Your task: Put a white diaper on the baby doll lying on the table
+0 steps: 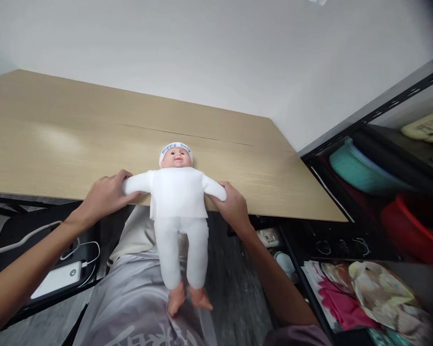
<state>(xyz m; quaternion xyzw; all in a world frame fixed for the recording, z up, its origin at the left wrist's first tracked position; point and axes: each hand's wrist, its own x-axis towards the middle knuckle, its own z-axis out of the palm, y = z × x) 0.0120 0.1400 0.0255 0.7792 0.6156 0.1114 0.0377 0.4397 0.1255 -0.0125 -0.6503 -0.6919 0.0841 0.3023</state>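
A baby doll (178, 202) in a white top, white trousers and a white cap lies face up, its head and chest on the front edge of a wooden table (65, 144). Its legs and bare feet hang off the edge over my lap. My left hand (106, 194) grips the doll's arm on the left side of the picture. My right hand (233, 204) holds the doll's other arm at the table edge. Both arms of the doll are spread out sideways.
A black metal shelf (378, 110) stands at the right, holding a teal tub (361, 168), a red tub (414, 230) and bags. At lower left a white power bank (57, 278) with cables lies on a black surface. A white wall rises behind the table.
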